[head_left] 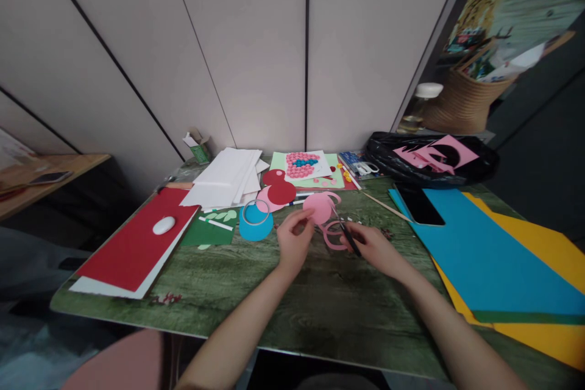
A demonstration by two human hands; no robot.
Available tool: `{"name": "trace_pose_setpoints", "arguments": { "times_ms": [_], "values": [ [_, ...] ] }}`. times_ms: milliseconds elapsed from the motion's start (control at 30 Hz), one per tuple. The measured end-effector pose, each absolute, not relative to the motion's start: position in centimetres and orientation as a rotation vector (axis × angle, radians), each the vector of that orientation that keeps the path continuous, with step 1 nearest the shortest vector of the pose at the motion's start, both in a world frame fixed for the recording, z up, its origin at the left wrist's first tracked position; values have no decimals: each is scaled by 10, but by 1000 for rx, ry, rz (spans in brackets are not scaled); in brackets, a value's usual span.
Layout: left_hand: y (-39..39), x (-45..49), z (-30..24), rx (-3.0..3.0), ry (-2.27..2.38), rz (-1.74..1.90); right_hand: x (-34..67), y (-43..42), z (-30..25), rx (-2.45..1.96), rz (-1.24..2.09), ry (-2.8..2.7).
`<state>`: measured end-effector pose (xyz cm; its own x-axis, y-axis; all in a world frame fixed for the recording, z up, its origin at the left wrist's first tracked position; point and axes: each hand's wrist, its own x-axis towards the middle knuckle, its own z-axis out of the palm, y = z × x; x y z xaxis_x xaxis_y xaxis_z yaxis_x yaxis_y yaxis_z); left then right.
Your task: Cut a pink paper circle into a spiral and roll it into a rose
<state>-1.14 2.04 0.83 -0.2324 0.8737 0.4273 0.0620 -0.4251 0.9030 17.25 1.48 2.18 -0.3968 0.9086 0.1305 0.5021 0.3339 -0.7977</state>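
Note:
Pinched between the fingers of my left hand (295, 239) is a pink paper circle (319, 208), raised above the table. My right hand (372, 248) grips black-handled scissors (350, 237), whose blades point up and left at the circle's right edge. A curling pink paper strip (329, 237) hangs from the edge around the blades. Left of my hands lies a blue paper circle (256, 230) with a ring-shaped roll (256, 212) on it. Behind them, red paper circles (282, 191) overlap a pink one.
White sheets (222, 177) and red paper (141, 237) with a white oval object (164, 225) lie left. A pink-and-blue dotted craft piece (302, 164) is at the back. Right are a phone (419, 203), blue paper (493, 256), yellow paper (539, 231) and a black bag (379, 155) with pink scraps.

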Motion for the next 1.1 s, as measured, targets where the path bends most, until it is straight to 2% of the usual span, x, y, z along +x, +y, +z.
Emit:
{"name": "trace_pose_setpoints", "arguments": {
  "times_ms": [1100],
  "values": [
    [22,-9,3,1442,1077,1652,169,12,24,-1216,979,-1987]
  ]
}}
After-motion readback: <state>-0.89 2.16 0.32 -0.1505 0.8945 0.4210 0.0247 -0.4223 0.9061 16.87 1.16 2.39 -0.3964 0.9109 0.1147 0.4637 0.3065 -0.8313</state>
